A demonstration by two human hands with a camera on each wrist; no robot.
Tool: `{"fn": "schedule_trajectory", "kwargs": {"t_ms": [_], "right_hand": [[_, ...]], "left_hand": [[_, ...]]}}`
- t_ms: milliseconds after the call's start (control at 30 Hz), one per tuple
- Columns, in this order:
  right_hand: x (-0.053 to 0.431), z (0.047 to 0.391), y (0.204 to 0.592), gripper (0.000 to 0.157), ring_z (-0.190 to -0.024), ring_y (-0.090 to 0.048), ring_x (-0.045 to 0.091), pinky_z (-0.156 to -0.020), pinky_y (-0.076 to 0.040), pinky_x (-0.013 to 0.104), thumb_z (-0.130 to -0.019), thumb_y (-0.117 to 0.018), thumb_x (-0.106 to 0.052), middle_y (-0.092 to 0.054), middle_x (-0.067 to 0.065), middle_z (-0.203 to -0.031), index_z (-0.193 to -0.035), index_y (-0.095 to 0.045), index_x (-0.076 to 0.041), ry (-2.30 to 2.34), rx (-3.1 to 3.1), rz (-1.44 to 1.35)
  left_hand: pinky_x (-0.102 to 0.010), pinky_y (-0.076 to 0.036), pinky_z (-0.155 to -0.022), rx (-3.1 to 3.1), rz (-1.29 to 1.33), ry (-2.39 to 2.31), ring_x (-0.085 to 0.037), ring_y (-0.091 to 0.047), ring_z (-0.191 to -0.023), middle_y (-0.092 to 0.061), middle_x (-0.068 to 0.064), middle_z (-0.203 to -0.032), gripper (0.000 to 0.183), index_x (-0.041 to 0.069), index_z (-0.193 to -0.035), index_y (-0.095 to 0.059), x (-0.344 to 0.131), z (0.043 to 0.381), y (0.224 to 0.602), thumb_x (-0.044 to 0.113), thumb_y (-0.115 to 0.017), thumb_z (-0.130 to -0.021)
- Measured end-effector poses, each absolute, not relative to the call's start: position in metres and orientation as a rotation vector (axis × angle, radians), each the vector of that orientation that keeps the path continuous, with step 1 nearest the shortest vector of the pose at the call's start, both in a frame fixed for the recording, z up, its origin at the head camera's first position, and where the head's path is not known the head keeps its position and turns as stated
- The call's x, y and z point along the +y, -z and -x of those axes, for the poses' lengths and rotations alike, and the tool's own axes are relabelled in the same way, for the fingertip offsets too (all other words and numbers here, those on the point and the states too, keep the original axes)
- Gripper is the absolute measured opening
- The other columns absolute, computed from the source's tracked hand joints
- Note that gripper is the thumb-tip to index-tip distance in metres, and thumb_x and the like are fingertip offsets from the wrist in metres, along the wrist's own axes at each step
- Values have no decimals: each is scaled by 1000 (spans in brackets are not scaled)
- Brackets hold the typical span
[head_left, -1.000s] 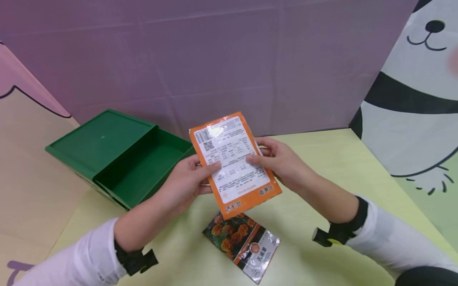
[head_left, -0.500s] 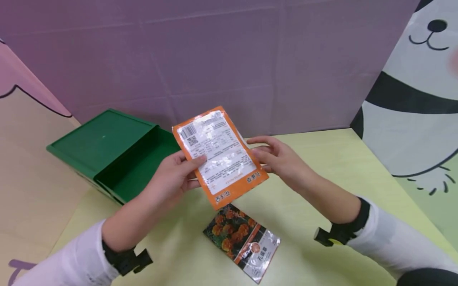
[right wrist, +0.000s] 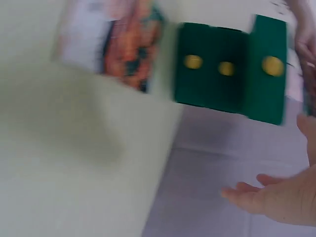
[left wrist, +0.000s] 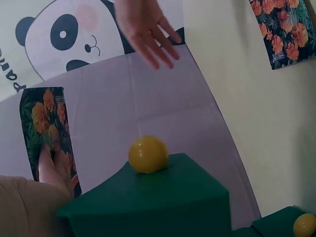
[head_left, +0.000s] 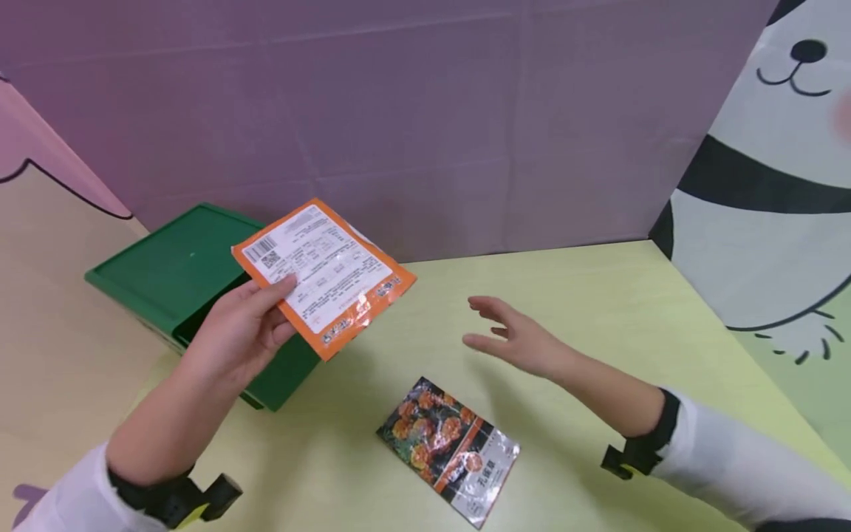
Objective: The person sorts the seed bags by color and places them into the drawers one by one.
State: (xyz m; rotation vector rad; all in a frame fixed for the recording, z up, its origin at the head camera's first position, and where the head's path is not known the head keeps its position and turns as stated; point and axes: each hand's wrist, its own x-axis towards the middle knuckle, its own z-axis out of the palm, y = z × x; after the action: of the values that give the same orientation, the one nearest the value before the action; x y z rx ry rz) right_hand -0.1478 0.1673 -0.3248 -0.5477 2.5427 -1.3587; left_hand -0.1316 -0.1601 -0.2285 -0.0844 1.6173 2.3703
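A seed packet, orange-edged with a white printed back turned up, is pinched along its left edge by my left hand, thumb on top. It is held over the open drawer of the green drawer box, hiding much of the drawer's inside. In the left wrist view, the packet's flower-printed side shows behind my fingers. My right hand is above the table with fingers spread, holding nothing. Below and between the hands, another seed packet lies flat, its orange-flower picture facing up.
The green drawer box stands at the table's back left. Round yellow knobs sit on its drawer fronts. A purple-grey backdrop rises behind the pale yellow table, with a panda-printed wall to the right.
My right hand has let go of the orange-edged seed packet and drawn back slightly lower. My left hand has carried that packet left over the drawer, tilting it. The flat packet has stayed put.
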Motion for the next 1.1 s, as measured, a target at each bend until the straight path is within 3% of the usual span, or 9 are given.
{"fn": "schedule_trajectory", "kwargs": {"t_ms": [133,267,467,667,967,1100], "right_hand": [[161,140,351,83,-133,-18,37,-106,-24,55,-84,-60,-48,-17,21,-149,-143,-22,-4,942,2720,668],[157,134,375,86,-133,-15,40,-107,-22,55,-83,-61,-48,-14,25,-148,-141,-23,1,700,2740,712],[153,132,398,85,-133,-12,41,-109,-17,53,-83,-58,-51,-15,26,-148,-140,-25,3,513,2713,714],[147,130,405,87,-132,-12,44,-109,-17,53,-84,-56,-54,-16,29,-146,-138,-27,7,391,2688,782],[143,128,412,93,-132,-13,45,-107,-22,55,-78,-63,-55,-16,29,-146,-138,-28,6,318,2710,784],[144,126,412,91,-132,-13,45,-107,-21,56,-76,-66,-51,-17,29,-146,-138,-29,5,350,2720,794]], "left_hand": [[-20,-53,-67,1543,83,-2383,-18,-62,-95,-66,-6,-102,59,4,-134,-28,-172,131,231,18,-62,-87],[-18,-52,-62,1462,91,-2373,-17,-64,-91,-67,-7,-99,49,4,-129,-30,-183,132,232,18,-57,-90],[-21,-53,-65,1355,92,-2341,-21,-63,-94,-66,-11,-103,43,5,-129,-29,-196,133,234,15,-51,-94],[-26,-54,-71,1133,39,-2410,-26,-62,-95,-65,-18,-104,22,4,-117,-44,-210,134,241,12,-41,-98],[-35,-51,-83,846,123,-2523,-30,-57,-103,-60,-24,-110,28,5,-126,-28,-221,140,246,11,-33,-100],[-35,-49,-85,828,184,-2533,-31,-57,-104,-60,-24,-109,28,5,-126,-28,-222,140,246,11,-33,-100]]}}
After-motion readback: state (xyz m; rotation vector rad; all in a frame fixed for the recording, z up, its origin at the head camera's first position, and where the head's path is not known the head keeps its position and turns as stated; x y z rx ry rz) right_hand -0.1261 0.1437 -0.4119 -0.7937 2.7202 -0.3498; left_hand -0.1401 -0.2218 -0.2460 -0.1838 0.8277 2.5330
